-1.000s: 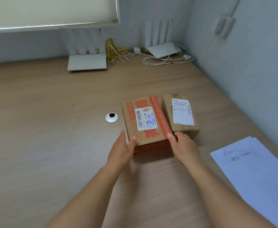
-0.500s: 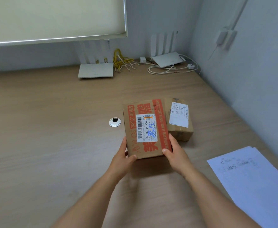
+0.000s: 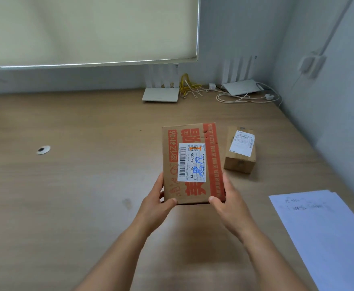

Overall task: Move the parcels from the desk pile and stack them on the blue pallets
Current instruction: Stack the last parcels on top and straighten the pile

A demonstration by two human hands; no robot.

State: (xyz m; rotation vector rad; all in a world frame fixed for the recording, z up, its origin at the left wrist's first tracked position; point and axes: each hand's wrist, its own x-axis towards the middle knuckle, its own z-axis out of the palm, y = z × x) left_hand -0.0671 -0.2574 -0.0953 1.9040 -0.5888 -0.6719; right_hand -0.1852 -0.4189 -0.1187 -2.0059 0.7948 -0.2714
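Observation:
A brown cardboard parcel with orange print and a white barcode label is lifted off the wooden desk. My left hand grips its near left edge, thumb on top. Its near right edge is held by my right hand, thumb also on top. A smaller plain brown parcel with a white label stays on the desk to the right, apart from the lifted one. No blue pallets are in view.
White paper sheets lie at the desk's near right. Two white routers with cables stand at the back wall. A round cable grommet sits at the left. A grey wall borders the right side.
Both hands closed on the orange-printed parcel, lifted it off the desk and drew it nearer and away from the small parcel. The camera view swung right.

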